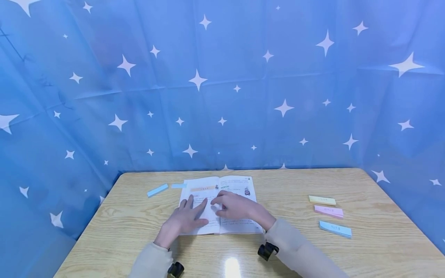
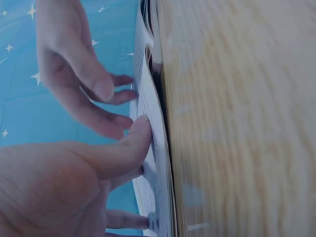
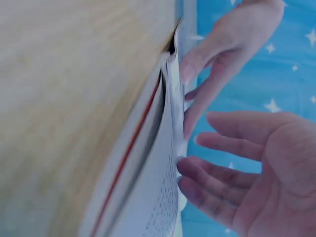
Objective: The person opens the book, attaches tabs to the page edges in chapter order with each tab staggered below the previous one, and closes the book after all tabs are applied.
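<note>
An open book with printed text and small pictures lies on the table. My left hand rests on its left page, fingers spread; in the left wrist view the thumb touches the paper near the lower edge. Over the middle fold and right page is my right hand, its fingers loosely bent and holding nothing. The right wrist view shows the right fingertips at the page surface. A blue sticky strip sits at the book's upper left edge, and another blue strip lies farther left.
On the right of the wooden table lie a yellow sticky-note pad, a pink pad and a blue pad. A blue curtain with white stars hangs behind the table and along its sides.
</note>
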### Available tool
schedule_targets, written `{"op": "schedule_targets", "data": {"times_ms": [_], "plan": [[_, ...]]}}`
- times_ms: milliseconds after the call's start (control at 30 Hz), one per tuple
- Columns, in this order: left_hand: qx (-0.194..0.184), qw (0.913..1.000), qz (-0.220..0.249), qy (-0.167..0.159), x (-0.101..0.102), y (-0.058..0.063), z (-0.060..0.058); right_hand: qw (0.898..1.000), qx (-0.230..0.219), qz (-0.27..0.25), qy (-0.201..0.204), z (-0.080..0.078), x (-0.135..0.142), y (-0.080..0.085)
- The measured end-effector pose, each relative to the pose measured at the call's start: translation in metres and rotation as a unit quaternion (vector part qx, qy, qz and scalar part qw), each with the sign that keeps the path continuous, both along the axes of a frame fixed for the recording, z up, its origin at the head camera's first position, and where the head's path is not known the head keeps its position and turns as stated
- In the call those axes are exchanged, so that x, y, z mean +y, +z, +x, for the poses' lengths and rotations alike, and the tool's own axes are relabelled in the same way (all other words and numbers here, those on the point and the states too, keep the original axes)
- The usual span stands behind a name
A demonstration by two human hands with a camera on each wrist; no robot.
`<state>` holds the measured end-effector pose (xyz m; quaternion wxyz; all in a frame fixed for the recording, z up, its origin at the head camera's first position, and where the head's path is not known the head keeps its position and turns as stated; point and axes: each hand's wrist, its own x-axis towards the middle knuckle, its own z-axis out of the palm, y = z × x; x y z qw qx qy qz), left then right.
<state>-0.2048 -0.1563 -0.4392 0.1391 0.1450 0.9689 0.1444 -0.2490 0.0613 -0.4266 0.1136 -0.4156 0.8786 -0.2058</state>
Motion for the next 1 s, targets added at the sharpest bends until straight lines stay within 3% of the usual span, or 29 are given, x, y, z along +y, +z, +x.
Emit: {"op": "schedule_targets", "data": {"times_ms": [267,567,767,1000], "plan": [[0.0,1.0,-0.006,0.0,0.002,0.0,0.0,0.999,-0.015,-0.004,-0.04,-0.029,-0.006,0.002],[0.0,1.0,-0.001,0.003,0.002,0.001,0.001,0.993,-0.061,-0.014,-0.104,-0.057,-0.008,-0.008],[0.004,0.9999,-0.011,0.001,0.002,0.0,0.001,0.989,-0.077,-0.003,-0.128,-0.067,-0.002,-0.017],[0.004,0.9997,-0.025,0.004,0.001,0.001,0.001,0.988,-0.087,0.003,-0.129,-0.07,0.002,-0.019]]}}
